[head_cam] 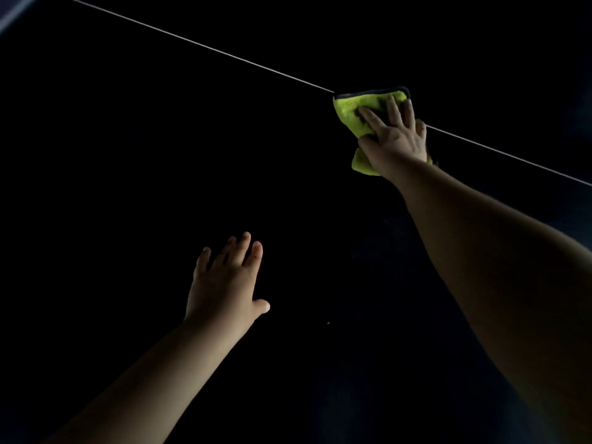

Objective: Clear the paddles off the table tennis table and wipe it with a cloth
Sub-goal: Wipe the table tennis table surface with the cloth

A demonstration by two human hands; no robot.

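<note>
Cloth (347, 115) under my flat right hand (395, 137), on the table (128, 139) line (224, 54). Left hand (224, 283) spread, holding nothing. Uneven pressure could bunch the cloth, leaving streaks.

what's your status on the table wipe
Right hand flat, pressing yellow cloth on white line. Left hand open over table. Nothing blocking in view.

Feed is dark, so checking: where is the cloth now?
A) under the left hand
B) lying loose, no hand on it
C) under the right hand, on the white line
C: the right hand presses spread fingers on the cloth, which covers part of the white line; the left hand holds nothing.
</note>
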